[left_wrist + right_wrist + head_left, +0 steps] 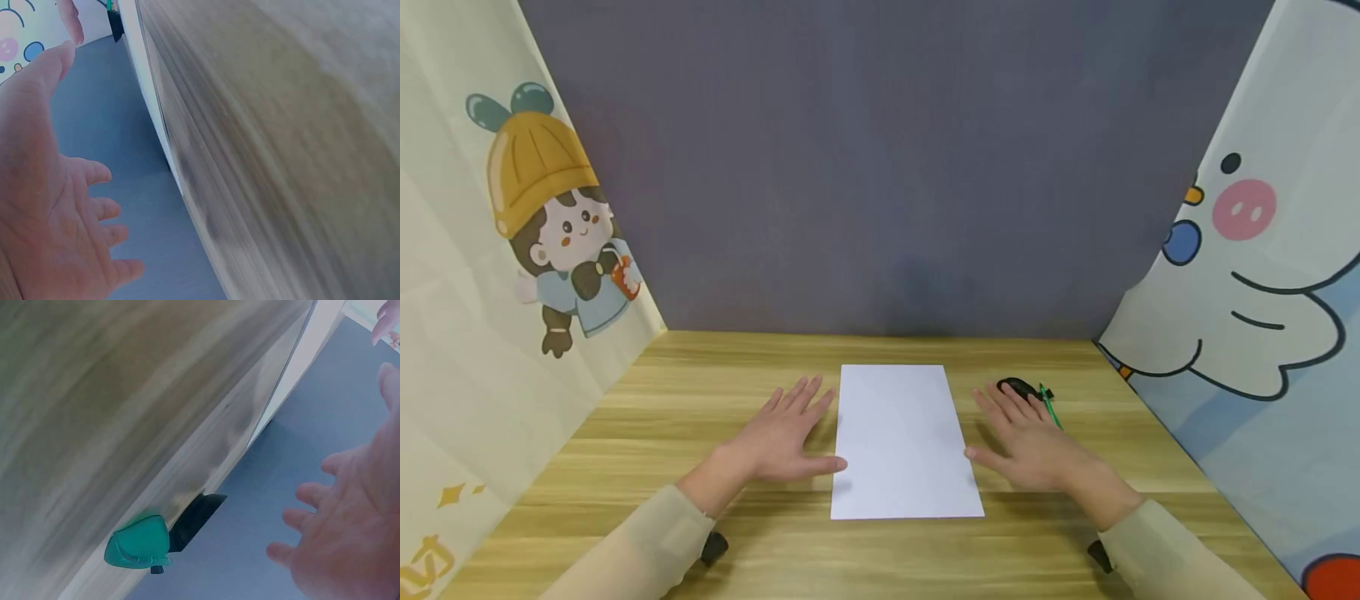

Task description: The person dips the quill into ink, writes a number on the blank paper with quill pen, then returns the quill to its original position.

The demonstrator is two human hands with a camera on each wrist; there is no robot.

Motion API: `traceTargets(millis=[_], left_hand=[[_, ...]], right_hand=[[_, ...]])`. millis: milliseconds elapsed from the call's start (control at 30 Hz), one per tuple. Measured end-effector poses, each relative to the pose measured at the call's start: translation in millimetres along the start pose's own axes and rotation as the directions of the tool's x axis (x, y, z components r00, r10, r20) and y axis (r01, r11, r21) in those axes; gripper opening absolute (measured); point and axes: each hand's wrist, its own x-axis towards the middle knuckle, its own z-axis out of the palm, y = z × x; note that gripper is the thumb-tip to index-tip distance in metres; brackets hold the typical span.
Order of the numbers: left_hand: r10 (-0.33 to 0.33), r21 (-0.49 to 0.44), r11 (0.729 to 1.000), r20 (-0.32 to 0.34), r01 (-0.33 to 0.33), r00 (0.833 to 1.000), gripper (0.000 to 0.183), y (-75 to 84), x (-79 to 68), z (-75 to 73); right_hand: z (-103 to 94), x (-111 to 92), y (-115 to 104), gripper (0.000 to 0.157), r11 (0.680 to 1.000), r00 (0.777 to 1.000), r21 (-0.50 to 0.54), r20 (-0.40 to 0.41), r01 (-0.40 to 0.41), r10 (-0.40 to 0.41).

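Note:
A blank white sheet of paper (898, 442) lies on the wooden table. My left hand (784, 437) is beside its left edge, fingers spread and thumb tip overlapping the paper's edge in the head view. On the other side, my right hand (1026, 442) is spread the same way, its thumb tip close to the right edge. Both wrist views show the palms facing the tabletop, with nothing held. Just beyond the right fingers lies a black rounded object (1019, 387), partly hidden by them. A green object (137, 542) sits beside it, looking like a thin stick in the head view.
The wooden table (715, 379) runs back to a dark grey panel (880, 167). Cartoon-printed curtains stand at the left (460, 275) and right (1247, 317) sides. A small black piece (715, 548) shows under the left sleeve, and another (1100, 556) under the right.

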Motion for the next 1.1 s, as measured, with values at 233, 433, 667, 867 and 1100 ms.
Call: traceTargets(millis=[233,433,667,867,1100], left_hand=[[0.003,-0.015,1.000,0.052,-0.002,0.999,0.113,-1.2,2.6,-0.5],[0.013,-0.073,0.997,0.167,-0.001,0.986,0.108,-7.3,10.6,1.8],[0.001,-0.091,0.996,0.244,0.022,0.970,0.109,-8.0,19.5,6.8],[-0.009,-0.087,0.996,0.262,0.033,0.965,0.108,-8.4,23.0,8.7],[-0.008,-0.093,0.995,0.282,0.035,0.959,0.104,-8.4,22.7,6.9]], right_hand=[[-6.4,-0.6,6.4,0.083,0.999,0.998,-0.028,-0.053,0.018,-0.019],[-17.1,-1.7,18.1,0.072,1.000,0.992,-0.008,-0.124,-0.015,0.014],[-25.3,-5.4,35.0,0.074,0.995,0.991,0.020,-0.089,-0.095,0.097],[-30.9,-11.2,45.8,0.074,0.993,0.990,0.012,-0.077,-0.118,0.118],[-35.0,-12.0,63.3,0.070,0.991,0.987,0.031,-0.090,-0.129,0.131]])
